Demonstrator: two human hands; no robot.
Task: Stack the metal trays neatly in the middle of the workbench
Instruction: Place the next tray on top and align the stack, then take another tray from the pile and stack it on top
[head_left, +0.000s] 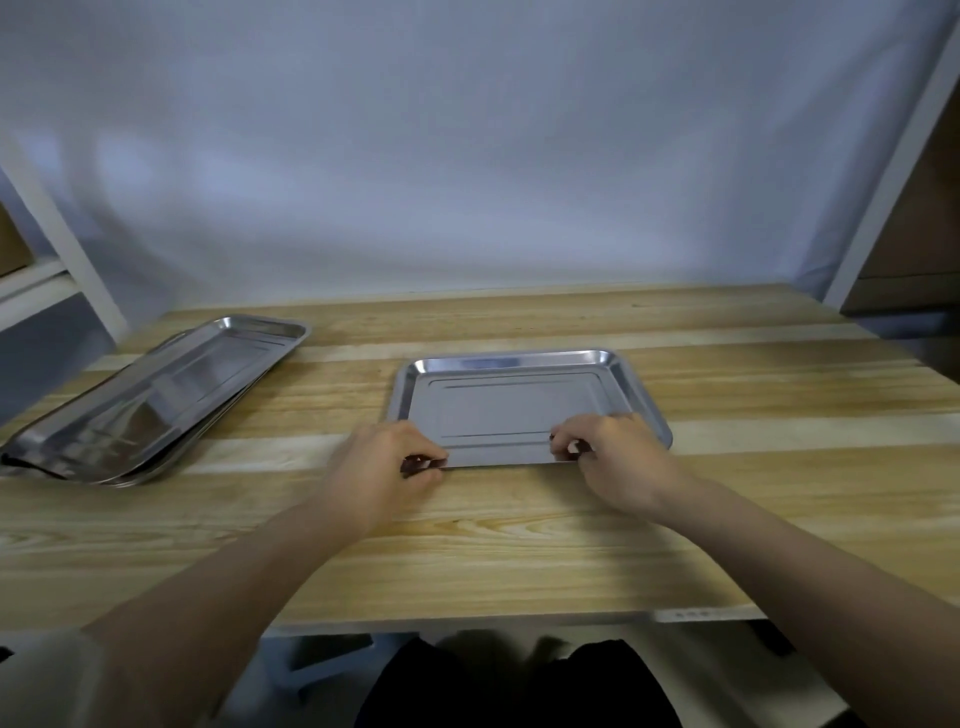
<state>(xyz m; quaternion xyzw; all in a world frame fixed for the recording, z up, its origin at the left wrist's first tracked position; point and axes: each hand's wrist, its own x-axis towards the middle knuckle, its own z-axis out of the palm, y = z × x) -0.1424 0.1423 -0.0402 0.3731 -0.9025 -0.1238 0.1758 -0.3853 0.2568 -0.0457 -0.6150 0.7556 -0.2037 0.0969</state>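
Note:
A shiny rectangular metal tray (511, 402) lies flat on the wooden workbench (519, 545), near its middle. My left hand (384, 462) pinches the tray's near rim at the left corner. My right hand (615, 457) pinches the same rim at the right corner. A loose pile of more metal trays (156, 400) rests at the left end of the bench, set at an angle, the top one slightly askew on those under it.
A white backdrop (467, 156) hangs behind the bench. White shelf posts (67, 239) stand at the left and another post (893, 171) at the right. The bench's front edge (519, 621) runs just above my dark-clothed lap.

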